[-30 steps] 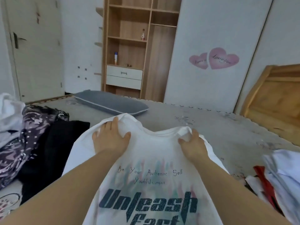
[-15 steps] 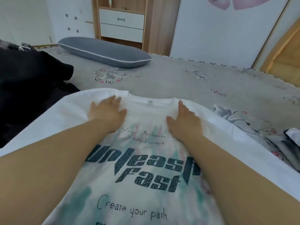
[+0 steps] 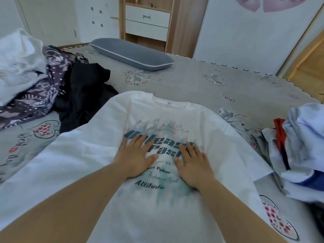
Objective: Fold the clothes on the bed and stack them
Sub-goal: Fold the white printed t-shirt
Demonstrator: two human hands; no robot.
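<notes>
1. At the lower centre of the frame, the white cotton T-shirt with dark teal lettering (image 3: 157,199) is spread face up on the grey patterned bedspread (image 3: 192,81), collar pointing away from the viewer. It seems to have been laid flat so that creases can be pressed out before any fold is made.

2. The left hand (image 3: 135,157) is laid palm down on the printed chest, fingers straight and slightly spread; nothing is gripped.

3. The right hand (image 3: 192,163) is placed just beside it in the same flat, open-fingered manner, thumbs nearly meeting. The cloth is judged to be held smooth from the middle.

4. The sleeves are seen stretched toward the lower left and middle right of the frame, not yet folded in.

5. At middle left, a crumpled black garment (image 3: 84,95) touches the shirt's shoulder. Beyond it lie a purple patterned garment (image 3: 43,88) and a white garment (image 3: 19,62), apparently unfolded.

6. At the right edge, a loose heap of pale blue, white and red clothes (image 3: 301,146) is kept beside the shirt; whether they are folded cannot be told.

7. At the upper centre, a long grey pillow (image 3: 131,54) rests at the far side of the bed, well apart from the work.
</notes>
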